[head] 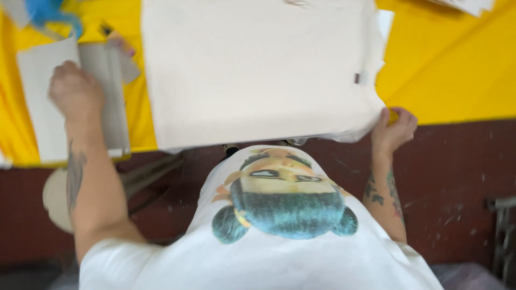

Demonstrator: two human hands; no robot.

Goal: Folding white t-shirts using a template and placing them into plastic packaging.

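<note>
A stack of cream fabric pieces (258, 64) lies flat on the yellow table (446, 70), its near edge hanging slightly over the table's front. My right hand (394, 129) grips the stack's near right corner, fingers curled under the layers. My left hand (75, 91) rests on a white sheet of paper (40, 107) to the left of the stack, fingers bent; whether it pinches the sheet is hidden. My white printed shirt (279, 225) fills the lower middle.
A grey card (110, 91) lies beside the white sheet. Something blue (45, 11) sits at the far left corner. More pale sheets (467, 5) lie at the far right. The floor (462, 182) below is dark red, with a metal frame (502, 236) at right.
</note>
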